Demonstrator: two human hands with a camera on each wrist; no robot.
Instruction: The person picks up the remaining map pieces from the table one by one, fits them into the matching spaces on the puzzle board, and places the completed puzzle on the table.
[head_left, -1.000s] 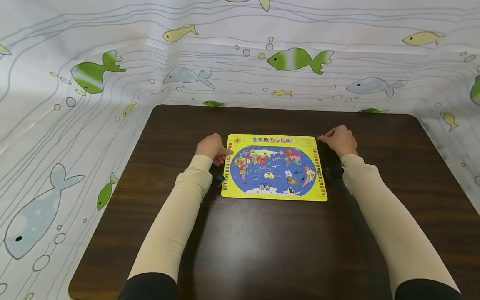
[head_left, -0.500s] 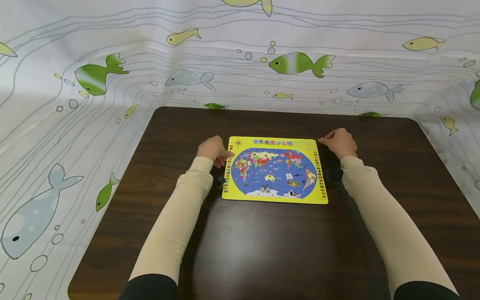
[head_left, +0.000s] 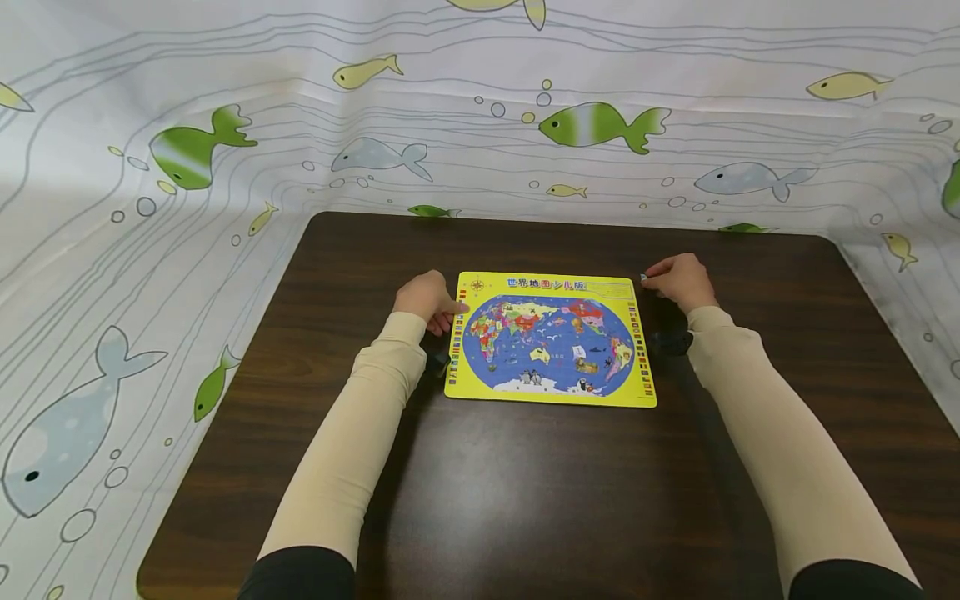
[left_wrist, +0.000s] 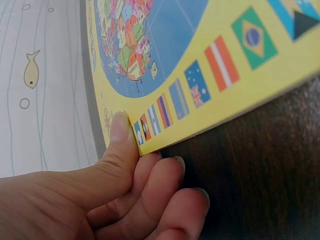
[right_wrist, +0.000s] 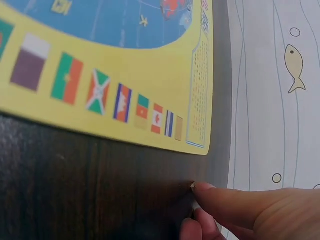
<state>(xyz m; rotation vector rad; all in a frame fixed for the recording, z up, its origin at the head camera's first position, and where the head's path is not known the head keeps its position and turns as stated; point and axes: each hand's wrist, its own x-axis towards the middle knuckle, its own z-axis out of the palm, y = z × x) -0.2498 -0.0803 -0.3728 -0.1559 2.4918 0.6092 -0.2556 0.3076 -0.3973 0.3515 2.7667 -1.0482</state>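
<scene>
A yellow-bordered world map puzzle board lies on the dark wooden table, with rows of flags down both short sides. At its left edge my left hand grips the board, thumb on top and the other fingers curled at the edge. In the left wrist view the left thumb presses beside the flags. Just off the board's upper right corner, my right hand pinches a small pale puzzle piece between thumb and finger. Only a sliver of that piece shows in the right wrist view.
One tan, blank flag slot ends the right-hand flag row near the corner. The dark table extends around the board. Behind and to the left hangs a white fish-print cloth.
My right hand has shifted slightly right, away from the board's corner, and the pale piece now shows at its fingertips. The left hand stays on the board's edge.
</scene>
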